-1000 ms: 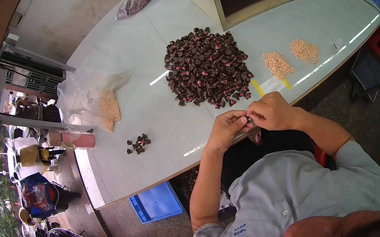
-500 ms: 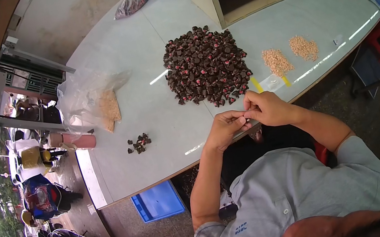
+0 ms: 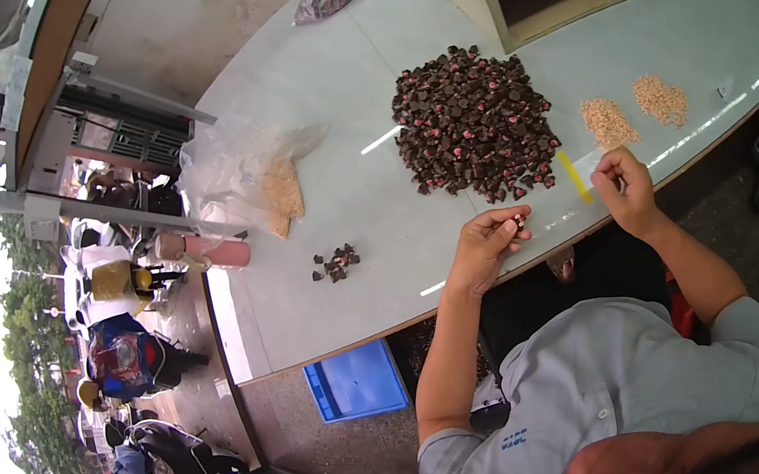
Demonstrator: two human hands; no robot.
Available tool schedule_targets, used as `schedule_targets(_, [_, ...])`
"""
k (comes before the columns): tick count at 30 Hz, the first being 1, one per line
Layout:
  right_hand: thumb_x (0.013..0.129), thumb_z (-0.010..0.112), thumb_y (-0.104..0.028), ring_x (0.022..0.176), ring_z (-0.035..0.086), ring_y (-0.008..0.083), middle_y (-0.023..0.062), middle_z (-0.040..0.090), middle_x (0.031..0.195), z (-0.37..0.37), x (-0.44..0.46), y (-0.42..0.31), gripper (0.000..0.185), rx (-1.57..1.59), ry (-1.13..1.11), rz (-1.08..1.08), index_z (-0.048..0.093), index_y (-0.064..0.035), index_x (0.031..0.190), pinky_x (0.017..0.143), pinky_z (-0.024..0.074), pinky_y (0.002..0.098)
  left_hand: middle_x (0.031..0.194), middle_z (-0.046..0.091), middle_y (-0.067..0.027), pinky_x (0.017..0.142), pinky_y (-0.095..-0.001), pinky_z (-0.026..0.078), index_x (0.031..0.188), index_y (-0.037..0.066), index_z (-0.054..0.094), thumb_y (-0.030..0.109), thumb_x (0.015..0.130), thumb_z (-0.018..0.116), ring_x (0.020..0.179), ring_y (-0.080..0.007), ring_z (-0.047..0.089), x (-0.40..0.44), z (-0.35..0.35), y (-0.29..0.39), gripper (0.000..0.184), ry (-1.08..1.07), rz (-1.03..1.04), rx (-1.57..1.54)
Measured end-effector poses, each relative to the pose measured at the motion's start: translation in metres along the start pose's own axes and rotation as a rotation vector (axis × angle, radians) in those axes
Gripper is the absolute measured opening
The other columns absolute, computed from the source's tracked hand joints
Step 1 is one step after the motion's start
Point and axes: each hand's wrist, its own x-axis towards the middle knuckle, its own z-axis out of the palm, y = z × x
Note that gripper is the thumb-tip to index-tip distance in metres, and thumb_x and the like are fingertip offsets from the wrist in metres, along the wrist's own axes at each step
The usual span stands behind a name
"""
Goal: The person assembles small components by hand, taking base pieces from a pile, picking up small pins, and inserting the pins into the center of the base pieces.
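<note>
My left hand [image 3: 489, 250] is closed over the table's front edge, its thumb and fingers pinching a small dark part [image 3: 519, 223] with a lighter spot. My right hand [image 3: 628, 191] is apart from it, to the right, with fingers curled and thumb and forefinger together; whatever they may hold is too small to make out. Beyond my hands lies a large heap of small dark parts [image 3: 471, 124], some showing pink-red faces. Two small piles of tiny beige pieces, a nearer pile [image 3: 608, 123] and a farther pile [image 3: 660, 100], lie beyond my right hand.
A few dark parts [image 3: 336, 263] lie on the table at left. Behind them is a clear plastic bag [image 3: 232, 177] holding beige pieces. A metal box [image 3: 501, 2] with an open front stands at the back. A blue tray [image 3: 357, 383] sits below the table edge.
My hands were together at the table edge and have come apart. My right hand has moved off to the right, toward the beige piles. The view has shifted too.
</note>
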Motion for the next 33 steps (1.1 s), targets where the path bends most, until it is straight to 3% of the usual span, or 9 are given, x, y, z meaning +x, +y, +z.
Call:
schedule_targets(4, [0.095,0.069,-0.001,0.054,0.044,0.0034,-0.0013,0.054,0.065,-0.01,-0.009,0.02,0.013,-0.157,-0.012,-0.172,0.056,-0.0015,0.095,0.05,0.0336,0.0225,0.114,0.073,-0.0074,0.073,-0.025,0.052,0.118,0.0,0.069,0.02,0.099,0.071,0.084,-0.0109,0.065,-0.022,-0.039,0.022,0.028,0.305,0.178,0.309])
schedule_targets(7, [0.094,0.069,-0.001,0.052,0.044,0.0043,-0.0011,0.053,0.063,-0.011,-0.009,0.027,0.013,-0.182,0.0,-0.209,0.056,-0.0018,0.094,0.049,0.0332,0.0233,0.108,0.073,-0.0082,0.08,-0.0322,0.054,0.119,0.002,0.07,0.015,0.095,0.072,0.087,-0.0187,0.068,-0.038,-0.062,0.039,0.028,0.799,0.339,0.952])
schedule_targets(10, [0.094,0.068,-0.001,0.053,0.044,0.0043,-0.0011,0.053,0.064,-0.012,-0.007,0.027,0.012,-0.189,-0.009,-0.215,0.056,-0.0018,0.094,0.049,0.0336,0.0231,0.11,0.071,-0.0109,0.085,-0.0409,0.053,0.119,0.004,0.069,0.01,0.09,0.072,0.098,-0.0304,0.066,-0.055,-0.111,0.043,0.03,1.035,0.614,1.701])
schedule_targets(13, [0.095,0.068,-0.002,0.054,0.045,0.0042,-0.001,0.054,0.065,-0.011,-0.004,0.022,0.012,-0.177,0.004,-0.232,0.057,-0.0019,0.094,0.05,0.0343,0.0229,0.108,0.069,-0.0118,0.09,-0.0451,0.052,0.118,0.004,0.069,0.009,0.088,0.073,0.107,-0.0347,0.062,-0.066,-0.13,0.054,0.031,1.219,0.486,1.789])
schedule_targets(16, [0.095,0.069,-0.002,0.054,0.046,0.0041,-0.0009,0.054,0.065,-0.01,-0.004,0.019,0.012,-0.155,0.03,-0.209,0.057,-0.0021,0.093,0.05,0.0348,0.0229,0.112,0.07,-0.0123,0.093,-0.045,0.051,0.116,0.005,0.07,0.014,0.09,0.074,0.106,-0.0321,0.063,-0.062,-0.12,0.063,0.028,1.35,0.55,1.68])
schedule_targets(19, [0.094,0.069,-0.002,0.055,0.046,0.004,-0.0008,0.054,0.065,-0.006,-0.01,0.022,0.012,-0.121,0.003,-0.126,0.057,-0.0021,0.092,0.05,0.0357,0.0232,0.111,0.068,-0.0131,0.089,-0.0433,0.052,0.116,0.005,0.068,0.013,0.09,0.074,0.105,-0.0331,0.062,-0.038,-0.106,0.061,0.029,1.008,0.691,1.553])
schedule_targets(21, [0.093,0.069,-0.002,0.055,0.047,0.0042,-0.0006,0.055,0.065,-0.003,-0.014,0.02,0.012,-0.126,-0.037,-0.135,0.057,-0.002,0.091,0.05,0.036,0.0233,0.11,0.068,-0.0131,0.089,-0.0428,0.052,0.115,0.005,0.068,0.017,0.089,0.076,0.105,-0.0323,0.063,-0.016,-0.087,0.061,0.03,0.877,0.548,1.34])
schedule_targets(27, [0.092,0.071,-0.002,0.053,0.047,0.0051,0.0004,0.056,0.065,-0.008,-0.015,0.012,0.013,-0.166,-0.045,-0.188,0.058,-0.0021,0.091,0.05,0.0356,0.0235,0.106,0.069,-0.0121,0.087,-0.0403,0.053,0.105,0.004,0.072,0.02,0.086,0.08,0.1,-0.0289,0.066,0.028,-0.077,0.054,0.025,0.781,0.474,1.464])
schedule_targets(33, [0.093,0.071,-0.002,0.054,0.046,0.0041,-0.0012,0.055,0.065,-0.025,-0.019,0.018,0.013,-0.2,0.002,-0.149,0.057,-0.0022,0.091,0.05,0.035,0.0229,0.106,0.068,-0.0128,0.088,-0.0405,0.053,0.108,0.004,0.074,0.014,0.083,0.08,0.099,-0.0293,0.066,0.009,-0.085,0.052,0.027,0.569,0.45,1.375])
